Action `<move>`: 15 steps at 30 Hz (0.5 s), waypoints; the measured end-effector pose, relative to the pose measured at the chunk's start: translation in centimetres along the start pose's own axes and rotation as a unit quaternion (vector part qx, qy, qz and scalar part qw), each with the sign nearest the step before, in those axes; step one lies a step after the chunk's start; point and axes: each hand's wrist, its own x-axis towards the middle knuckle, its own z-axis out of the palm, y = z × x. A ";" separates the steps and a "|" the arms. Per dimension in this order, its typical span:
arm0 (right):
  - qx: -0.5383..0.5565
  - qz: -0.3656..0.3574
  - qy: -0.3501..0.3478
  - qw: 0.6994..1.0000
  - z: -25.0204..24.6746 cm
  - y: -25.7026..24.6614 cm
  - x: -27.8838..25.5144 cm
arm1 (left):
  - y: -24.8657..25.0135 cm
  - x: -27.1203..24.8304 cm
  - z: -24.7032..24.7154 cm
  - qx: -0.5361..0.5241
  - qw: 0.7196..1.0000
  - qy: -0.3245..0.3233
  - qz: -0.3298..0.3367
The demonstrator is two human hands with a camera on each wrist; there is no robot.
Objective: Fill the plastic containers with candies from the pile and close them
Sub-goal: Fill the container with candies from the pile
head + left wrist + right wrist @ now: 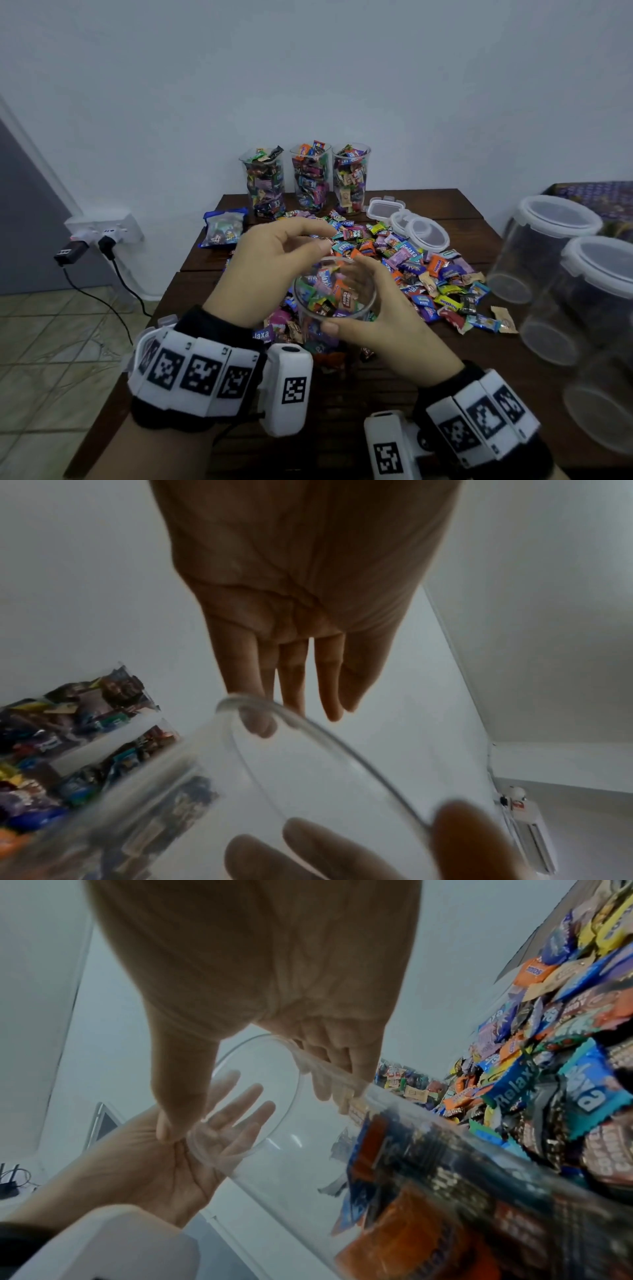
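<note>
My right hand [376,305] grips a clear plastic container [334,294] by its rim, thumb on the near edge and fingers round the far side; the container is tilted and partly filled with wrapped candies. In the right wrist view the right hand [257,988] clasps that container [308,1164]. My left hand [318,240] hovers over the opening with fingers relaxed and nothing in it. The left wrist view shows the left hand [308,669] with straight fingers above the rim. The candy pile [411,267] lies just behind and to the right.
Three filled, lidless containers [311,178] stand at the back of the dark wooden table [342,394]. Loose lids [424,233] lie beside them. Empty lidded containers [541,246] stand at the right. A blue candy bag [222,228] lies back left. A wall socket with plugs [102,233] is left.
</note>
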 end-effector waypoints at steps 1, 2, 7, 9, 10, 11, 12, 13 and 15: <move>-0.004 0.006 -0.013 1.000 -0.3 -0.2 0.0 | -0.2 0.1 -0.2 0.000 1.000 0.022 0.002; -0.012 0.015 -0.034 0.999 -0.7 -0.5 0.0 | -0.5 0.3 -0.3 0.004 0.999 0.040 0.001; 0.006 0.075 -0.150 0.986 -4.2 -1.7 0.6 | -3.8 1.1 -1.8 0.081 0.993 0.017 -0.090; -0.016 0.098 -0.137 0.986 -5.4 -1.1 1.6 | -5.1 1.3 -2.1 0.143 0.980 -0.033 -0.132; -0.039 0.108 -0.126 0.985 -5.8 -0.7 2.2 | -5.5 1.4 -2.1 0.177 0.971 -0.057 -0.148; -0.062 0.119 -0.121 0.984 -6.1 -0.5 2.7 | -5.9 1.5 -2.0 0.198 0.963 -0.076 -0.165; -0.085 0.126 -0.123 0.981 -6.3 -0.2 3.2 | -6.2 1.7 -1.7 0.210 0.957 -0.091 -0.177; -0.123 0.134 -0.127 0.975 -6.3 -0.1 3.6 | -6.7 2.0 -1.6 0.227 0.950 -0.108 -0.185; -0.255 0.142 -0.142 0.946 -6.2 0.6 4.9 | -8.1 3.0 -1.2 0.274 0.932 -0.151 -0.186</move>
